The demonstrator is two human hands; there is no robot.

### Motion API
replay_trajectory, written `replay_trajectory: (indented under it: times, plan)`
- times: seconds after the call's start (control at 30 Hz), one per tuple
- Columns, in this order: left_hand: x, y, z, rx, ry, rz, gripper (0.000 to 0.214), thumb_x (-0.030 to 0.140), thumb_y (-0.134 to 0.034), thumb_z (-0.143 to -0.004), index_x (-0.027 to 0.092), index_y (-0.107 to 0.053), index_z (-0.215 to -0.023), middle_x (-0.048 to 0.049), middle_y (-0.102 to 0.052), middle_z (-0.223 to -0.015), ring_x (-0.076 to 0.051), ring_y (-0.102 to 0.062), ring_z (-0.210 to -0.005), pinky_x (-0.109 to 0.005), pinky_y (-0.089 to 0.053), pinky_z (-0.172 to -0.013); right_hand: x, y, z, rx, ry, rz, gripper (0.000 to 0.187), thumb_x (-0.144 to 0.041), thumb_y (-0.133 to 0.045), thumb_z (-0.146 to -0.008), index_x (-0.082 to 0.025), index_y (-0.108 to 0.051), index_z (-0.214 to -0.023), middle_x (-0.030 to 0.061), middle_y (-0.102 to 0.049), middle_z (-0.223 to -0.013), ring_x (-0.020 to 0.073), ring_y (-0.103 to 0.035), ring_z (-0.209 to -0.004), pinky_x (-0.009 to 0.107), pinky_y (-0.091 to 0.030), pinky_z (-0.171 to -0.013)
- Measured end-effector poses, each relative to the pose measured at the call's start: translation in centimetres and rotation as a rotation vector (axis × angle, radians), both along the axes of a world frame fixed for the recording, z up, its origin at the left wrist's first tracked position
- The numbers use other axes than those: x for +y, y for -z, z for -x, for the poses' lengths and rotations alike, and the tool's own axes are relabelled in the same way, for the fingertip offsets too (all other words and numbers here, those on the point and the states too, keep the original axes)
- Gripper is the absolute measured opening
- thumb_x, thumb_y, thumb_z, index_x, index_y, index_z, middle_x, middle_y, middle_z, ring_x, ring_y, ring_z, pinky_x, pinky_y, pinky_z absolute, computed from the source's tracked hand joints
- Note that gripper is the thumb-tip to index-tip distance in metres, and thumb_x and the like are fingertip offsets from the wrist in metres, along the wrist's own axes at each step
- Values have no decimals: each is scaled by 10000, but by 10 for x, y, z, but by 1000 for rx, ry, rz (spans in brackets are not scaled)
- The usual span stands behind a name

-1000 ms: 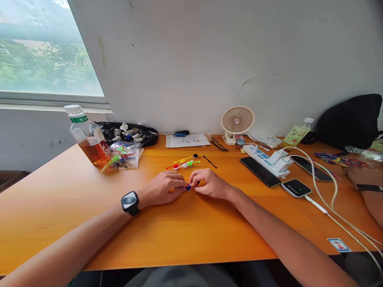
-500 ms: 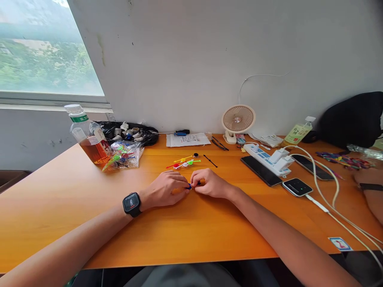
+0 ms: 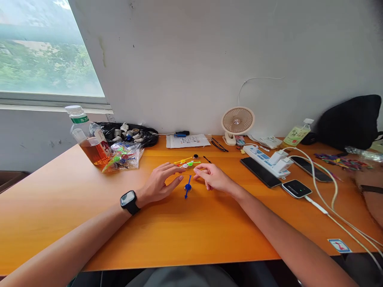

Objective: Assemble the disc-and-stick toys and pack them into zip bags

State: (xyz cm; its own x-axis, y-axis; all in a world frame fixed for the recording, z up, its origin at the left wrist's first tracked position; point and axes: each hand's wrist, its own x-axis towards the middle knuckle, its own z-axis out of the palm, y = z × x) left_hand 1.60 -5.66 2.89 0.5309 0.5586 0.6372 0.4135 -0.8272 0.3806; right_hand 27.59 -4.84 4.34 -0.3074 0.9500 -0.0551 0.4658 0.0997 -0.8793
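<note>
A small blue plastic stick piece [image 3: 187, 187] lies loose on the orange table [image 3: 185, 235] between my hands. My left hand [image 3: 160, 182], with a black smartwatch [image 3: 129, 201] on its wrist, hovers just left of it with fingers stretched out and holds nothing. My right hand [image 3: 211, 176] is just right of it, fingers loosely apart and empty. Its fingertips reach toward a small cluster of yellow, green, red and white plastic pieces [image 3: 186, 163] behind the hands. A black stick [image 3: 206, 159] lies beside that cluster.
A tea bottle [image 3: 86, 135], a clear bag of coloured pieces [image 3: 122, 155] and a black bag of parts [image 3: 128, 133] stand at back left. A fan [image 3: 237, 121], paper [image 3: 187, 140], power strip [image 3: 265, 157], phones [image 3: 260, 171] and cables [image 3: 326, 187] fill the right. Another person's arm [image 3: 372, 195] rests at far right.
Both hands were pinched together on the blue piece. Now they have let go and opened, moving slightly away from me, and the blue piece lies on the table.
</note>
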Motion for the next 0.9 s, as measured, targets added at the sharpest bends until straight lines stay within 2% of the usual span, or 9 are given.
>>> replay_trajectory:
  times: [0.07, 0.17, 0.23, 0.33, 0.43, 0.53, 0.7, 0.8, 0.9]
  plan:
    - [1, 0, 0, 16, -1, -9, 237, 323, -608, -1054, 209, -706, -1238, -99, -771, -1149, -241, -703, -1025, -386, -555, -921, -4, -6, 2, 33, 6, -24, 366, -503, -577, -1010, -179, -714, -1113, 104, -804, -1018, 90, -499, -419, 263, -413, -431]
    - [1, 1, -1, 79, 45, 4, 283, 352, -644, -1033, 221, -709, -1275, -98, -777, -1177, -259, -714, -1089, -408, -557, -976, -5, -10, 0, -30, 74, -337, 305, -454, -620, -988, -175, -742, -1001, 74, -789, -992, 84, -463, -483, 249, -346, -454]
    - [-1, 1, -4, 142, 110, 28, 304, 365, -654, -1029, 235, -715, -1297, -91, -778, -1205, -258, -721, -1126, -422, -542, -1041, -1, -7, -4, -96, 76, -426, 279, -422, -642, -974, -172, -765, -983, 56, -778, -949, 85, -425, -500, 253, -302, -462]
    - [-5, -1, -8, 214, 201, 47, 274, 394, -680, -1012, 248, -749, -1233, -76, -781, -1227, -247, -739, -1110, -423, -529, -1078, 2, 2, -7, -122, -60, -395, 244, -347, -647, -965, -193, -792, -1087, 56, -781, -1037, 100, -476, -566, 247, -371, -521]
    - [-7, 0, -10, 219, 234, 46, 237, 352, -708, -975, 235, -757, -1176, -71, -793, -1189, -248, -741, -1070, -407, -560, -1014, 2, 10, -6, -114, -252, -349, 269, -280, -659, -950, -221, -787, -1178, 67, -763, -1219, 124, -577, -712, 254, -476, -656]
    - [-2, 3, -8, 215, 209, 40, 221, 220, -658, -957, 229, -758, -1154, -62, -804, -1099, -233, -741, -1004, -390, -576, -966, 0, 14, -3, -122, -333, -319, 218, -258, -674, -940, -206, -808, -1104, 52, -793, -1061, 143, -611, -758, 256, -473, -690]
    - [5, 7, -4, 234, 154, -9, 288, 127, -587, -947, 246, -761, -1142, -42, -805, -1104, -231, -732, -1014, -400, -552, -988, -2, 18, 3, -154, -234, -360, 148, -282, -704, -921, -199, -825, -939, 27, -780, -855, 131, -575, -659, 249, -408, -597]
    - [4, 5, -3, 229, 125, -25, 257, 172, -602, -976, 244, -752, -1171, -51, -796, -1144, -241, -705, -1029, -398, -544, -951, -2, 16, 3, -194, -130, -371, 197, -370, -719, -917, -206, -824, -944, 21, -769, -824, 111, -500, -562, 251, -362, -530]
    - [3, 2, -1, 201, 62, -55, 247, 210, -596, -1009, 229, -737, -1211, -67, -792, -1141, -254, -676, -1017, -411, -533, -909, 0, 10, 0, -200, 46, -407, 297, -450, -683, -937, -191, -813, -1003, 40, -768, -841, 101, -448, -506, 261, -329, -493]
